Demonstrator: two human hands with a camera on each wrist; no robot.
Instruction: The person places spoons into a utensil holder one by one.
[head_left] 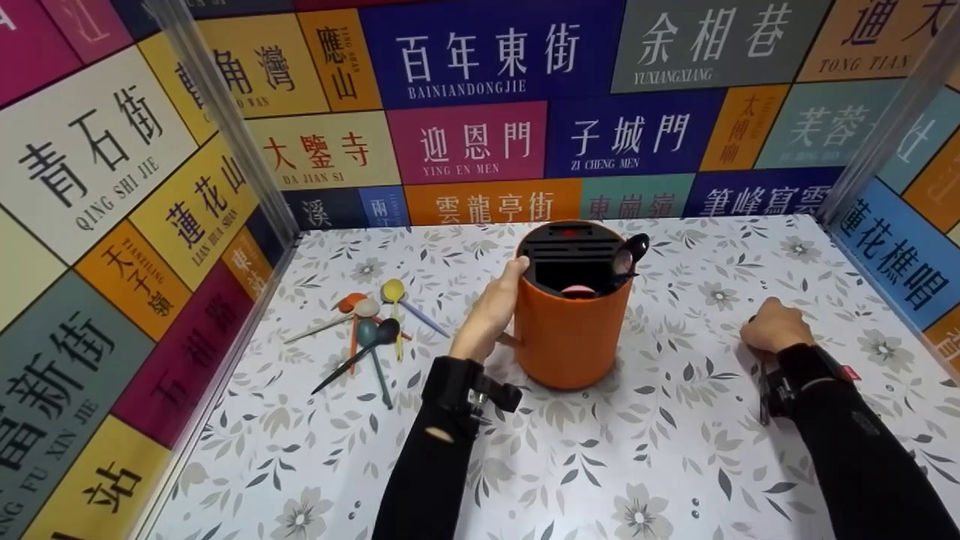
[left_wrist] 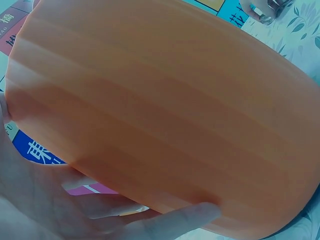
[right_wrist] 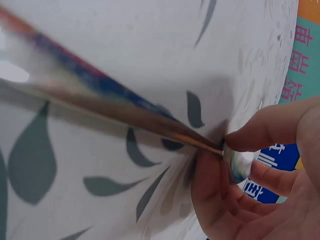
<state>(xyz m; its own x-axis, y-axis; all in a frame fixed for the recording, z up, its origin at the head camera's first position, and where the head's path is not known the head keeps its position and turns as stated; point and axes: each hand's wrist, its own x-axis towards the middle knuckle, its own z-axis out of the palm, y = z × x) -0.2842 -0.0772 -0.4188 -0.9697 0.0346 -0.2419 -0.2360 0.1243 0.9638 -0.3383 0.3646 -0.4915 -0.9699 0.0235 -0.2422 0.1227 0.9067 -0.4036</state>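
Note:
My left hand point(head_left: 491, 311) holds the side of an orange utensil holder point(head_left: 571, 341), its thumb point(left_wrist: 187, 220) laid along the wall in the left wrist view. The holder stands upright, with a black slotted insert point(head_left: 559, 255) in its top. A dark spoon point(head_left: 637, 246) leans out at its right rim, and something pink point(head_left: 579, 289) shows inside. At the right, my right hand point(head_left: 778, 326) pinches a shiny metal spoon point(right_wrist: 239, 162) near its head, low over the table; the handle point(head_left: 763, 394) points back toward the wrist.
Several coloured spoons point(head_left: 367, 330), among them yellow, orange, teal, black and blue, lie in a loose pile left of the holder. The table point(head_left: 585, 480) has a leaf-patterned cover. Printed panels point(head_left: 480, 142) with Chinese characters wall off the back and both sides.

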